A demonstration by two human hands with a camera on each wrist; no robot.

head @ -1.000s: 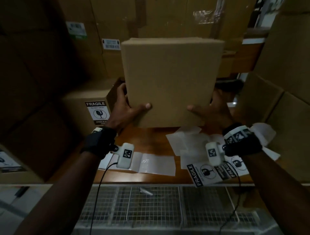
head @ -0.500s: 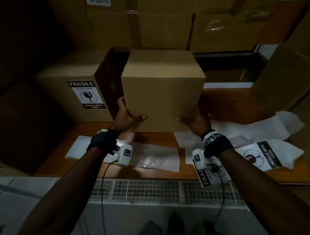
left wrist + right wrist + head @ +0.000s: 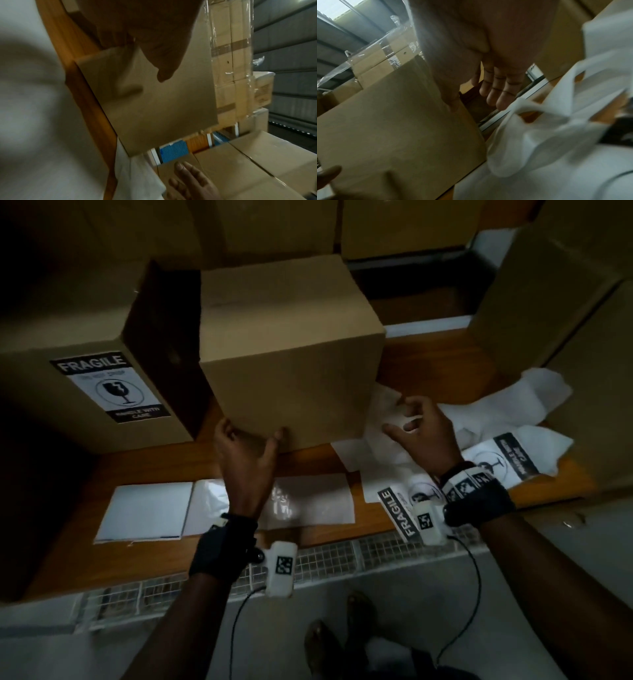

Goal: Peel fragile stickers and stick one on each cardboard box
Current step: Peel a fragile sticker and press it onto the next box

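The plain cardboard box sits on the worktop beside an already labelled box — the left hand grips its near corner, the right hand hovers loose, holding nothing. Next, likely: peel a fragile sticker from those lying by the right wrist.

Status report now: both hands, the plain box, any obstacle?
Left hand holds plain box at lower corner. Right hand open, off box. Box on table, unlabelled. Loose backing papers beside it.
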